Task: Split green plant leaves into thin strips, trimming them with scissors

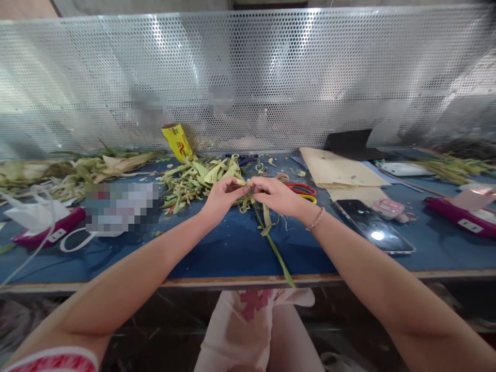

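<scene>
My left hand (228,195) and my right hand (270,194) meet over the middle of the blue table, fingertips almost touching. Both pinch a bundle of pale green husk strips (245,205), and the exact grip is partly hidden by the fingers. From beneath my right hand, a long green leaf strip (276,249) trails to the table's front edge. Just left of my left hand lies a heap of folded and knotted husk pieces (186,186). Scissors with red and yellow handles (304,190) rest behind my right wrist, partly covered by it.
A yellow packet (178,142) stands by the perforated metal screen (248,77). To the right lie brown paper (341,168), a phone (372,225) and a pink case (387,207). Purple power strips (461,217) sit on both sides. More husks (89,173) lie far left.
</scene>
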Tool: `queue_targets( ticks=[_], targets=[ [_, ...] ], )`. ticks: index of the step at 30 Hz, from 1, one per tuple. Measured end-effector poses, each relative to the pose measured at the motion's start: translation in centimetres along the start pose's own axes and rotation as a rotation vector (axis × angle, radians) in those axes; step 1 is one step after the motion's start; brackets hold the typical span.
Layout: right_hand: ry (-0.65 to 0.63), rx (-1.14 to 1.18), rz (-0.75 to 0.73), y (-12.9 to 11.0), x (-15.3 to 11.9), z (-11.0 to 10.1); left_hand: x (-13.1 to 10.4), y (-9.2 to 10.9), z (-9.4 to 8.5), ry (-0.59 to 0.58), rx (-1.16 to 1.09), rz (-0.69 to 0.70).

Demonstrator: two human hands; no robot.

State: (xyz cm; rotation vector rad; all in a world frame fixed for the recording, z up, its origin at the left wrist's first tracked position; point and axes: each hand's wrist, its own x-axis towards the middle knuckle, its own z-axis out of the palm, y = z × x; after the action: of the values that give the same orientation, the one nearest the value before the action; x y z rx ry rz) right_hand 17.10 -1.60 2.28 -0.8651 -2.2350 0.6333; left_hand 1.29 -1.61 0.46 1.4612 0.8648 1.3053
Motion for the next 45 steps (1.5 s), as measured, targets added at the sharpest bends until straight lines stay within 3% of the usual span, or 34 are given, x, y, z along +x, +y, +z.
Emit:
queue_targets(
  ticks=[14, 25, 29, 34, 37, 45],
  targets=[
    [0.046, 0.442, -0.042, 1.0, 0.4, -0.2, 0.5, -0.6, -0.5, -0.011, 0.050, 0.091],
    [0.262, -0.114, -0.083, 0.3, 0.0, -0.9, 0.3, 0.5, -0.3, -0.021, 0.229, 0.149],
    [0.243, -0.294, -0.173, 0.2, -0.2, -1.1, 0.0, 1.0, -0.2, -0.028, 0.419, 0.196],
    [0.246, -0.401, -0.319, 0.4, -0.3, -1.0, -0.3, 1.4, -0.4, -0.032, 0.764, 0.381],
    [0.263, -0.409, -0.381, 0.3, -0.2, -0.9, -0.5, 1.7, -0.4, -0.056, 0.835, 0.455],
    [0.222, -0.390, -0.425, 0.0, -0.4, -0.9, -0.8, 2.1, -0.2, -0.151, 0.731, 0.360]
  ],
)
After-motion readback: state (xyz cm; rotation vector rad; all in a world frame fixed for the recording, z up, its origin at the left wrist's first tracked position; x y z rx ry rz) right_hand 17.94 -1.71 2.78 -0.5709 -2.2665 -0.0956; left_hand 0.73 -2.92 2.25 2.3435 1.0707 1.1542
